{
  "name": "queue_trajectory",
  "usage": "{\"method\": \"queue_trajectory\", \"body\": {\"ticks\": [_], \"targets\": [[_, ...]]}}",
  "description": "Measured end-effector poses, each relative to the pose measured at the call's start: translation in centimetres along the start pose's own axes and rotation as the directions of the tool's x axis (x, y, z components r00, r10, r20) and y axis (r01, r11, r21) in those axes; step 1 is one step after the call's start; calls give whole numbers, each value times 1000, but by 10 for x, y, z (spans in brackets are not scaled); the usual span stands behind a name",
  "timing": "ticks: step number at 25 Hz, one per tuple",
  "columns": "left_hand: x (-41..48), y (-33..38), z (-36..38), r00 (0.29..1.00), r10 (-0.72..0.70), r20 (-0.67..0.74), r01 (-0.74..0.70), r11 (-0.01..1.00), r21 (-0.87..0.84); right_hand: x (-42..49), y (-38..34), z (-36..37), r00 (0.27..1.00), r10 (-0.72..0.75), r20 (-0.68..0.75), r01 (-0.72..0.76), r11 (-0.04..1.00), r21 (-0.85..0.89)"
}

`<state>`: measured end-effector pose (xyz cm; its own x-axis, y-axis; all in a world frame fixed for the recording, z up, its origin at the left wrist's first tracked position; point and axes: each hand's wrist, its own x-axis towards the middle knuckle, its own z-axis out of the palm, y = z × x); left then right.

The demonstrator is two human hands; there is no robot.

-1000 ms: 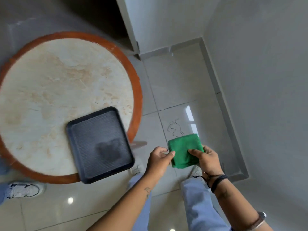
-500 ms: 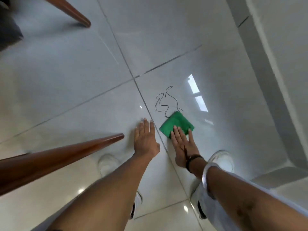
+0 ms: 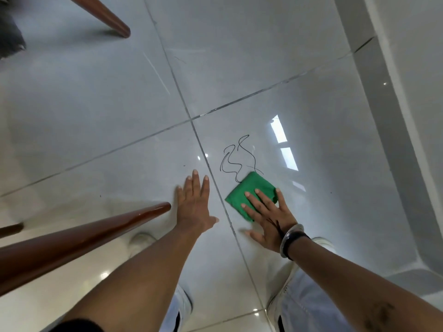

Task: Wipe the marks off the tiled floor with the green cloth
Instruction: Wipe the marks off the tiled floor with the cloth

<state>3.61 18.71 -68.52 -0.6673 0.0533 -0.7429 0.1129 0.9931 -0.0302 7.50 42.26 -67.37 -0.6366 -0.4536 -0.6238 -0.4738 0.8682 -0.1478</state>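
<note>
A folded green cloth [image 3: 249, 191] lies flat on the glossy grey tiled floor [image 3: 96, 104]. My right hand [image 3: 268, 219] presses down on its near half with fingers spread. Black squiggly marks [image 3: 236, 159] run just beyond the cloth, and the cloth's far corner touches their lower end. My left hand [image 3: 195, 203] rests flat on the neighbouring tile, left of the grout line, fingers apart and holding nothing.
A brown wooden table leg [image 3: 72, 243] slants in from the left, close to my left forearm. Another leg [image 3: 105, 19] stands at the top left. A grey skirting and wall [image 3: 395, 116] run along the right. My white shoes [image 3: 141, 240] are below the hands.
I have dropped from standing with the cloth held in both hands to crouching low. The cloth now lies on the floor under my right hand, and my left hand is planted beside it.
</note>
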Motion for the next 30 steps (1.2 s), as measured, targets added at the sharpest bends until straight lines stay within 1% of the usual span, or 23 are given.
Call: {"method": "queue_trajectory", "body": {"ticks": [2, 4, 6, 7, 9, 10, 11, 12, 13, 15, 16, 17, 19, 20, 21, 22, 23, 25, 26, 27, 28, 29, 30], "targets": [[2, 0, 2, 1000, -22, 16, 23, 1000, -18, 8, 14, -2, 969, 238, -59, -228, 963, 142], [1, 2, 2, 999, -29, 28, 29, 999, -25, 22, 21, -8, 857, 513, -34, -479, 821, 312], [1, 3, -1, 999, -23, 37, 23, 1000, -11, 35, 3, -22, 797, 603, 40, -568, 726, 387], [0, 2, -1, 999, -18, 47, 18, 1000, -12, 36, -13, -25, 848, 527, 50, -509, 785, 354], [2, -1, -3, 999, 4, 47, -4, 1000, -5, 22, -41, -16, 984, 175, 44, -180, 964, 197], [3, -3, -3, 999, 15, 42, -15, 1000, 7, 12, -37, -14, 997, -4, 73, -5, 992, 123], [4, -7, -3, 999, 23, 38, -23, 1000, 18, 11, -22, -13, 994, -81, 70, 74, 992, 100], [4, -9, -1, 999, 29, 34, -30, 999, 27, 17, -5, -13, 999, -28, 25, 26, 996, 87], [4, -9, 1, 999, 35, 26, -35, 999, 32, 28, 11, -15, 988, 155, -25, -151, 982, 113], [4, -7, 4, 999, 38, 19, -39, 999, 37, 56, 28, -30, 805, 592, -28, -545, 757, 360], [3, -7, 5, 999, 36, 21, -37, 998, 42, 65, 22, -41, 763, 646, 32, -594, 680, 430], [3, -7, 5, 999, 30, 20, -31, 998, 48, 70, 11, -48, 814, 578, 51, -548, 736, 399], [4, -8, 3, 999, 34, 25, -35, 998, 48, 59, -10, -41, 991, 129, 27, -132, 970, 204], [5, -10, 2, 999, 43, 29, -44, 998, 51, 47, -8, -37, 993, -100, 59, 93, 990, 105], [6, -12, 1, 998, 52, 32, -54, 997, 62, 42, 7, -37, 978, -196, 66, 191, 979, 72], [7, -14, 0, 998, 59, 34, -62, 995, 74, 46, 22, -38, 991, -130, 22, 128, 989, 72], [8, -14, 1, 998, 58, 32, -60, 995, 78, 55, 35, -40, 995, 92, -36, -86, 987, 134], [7, -13, 4, 999, 49, 14, -50, 996, 78, 85, 44, -52, 802, 596, -27, -531, 734, 423], [7, -12, 5, 999, 52, 7, -53, 996, 78, 97, 35, -66, 750, 660, 49, -595, 640, 486], [6, -11, 5, 999, 54, 6, -54, 996, 73, 102, 22, -76, 803, 590, 80, -563, 708, 426], [5, -11, 5, 999, 53, 7, -54, 996, 66, 102, 11, -73, 906, 419, 56, -414, 853, 317], [5, -12, 5, 999, 53, 4, -54, 996, 65, 95, 4, -65, 983, 180, 24, -182, 963, 199], [5, -12, 4, 998, 57, 2, -58, 996, 72, 83, 7, -64, 997, -56, 46, 52, 995, 79]]}}
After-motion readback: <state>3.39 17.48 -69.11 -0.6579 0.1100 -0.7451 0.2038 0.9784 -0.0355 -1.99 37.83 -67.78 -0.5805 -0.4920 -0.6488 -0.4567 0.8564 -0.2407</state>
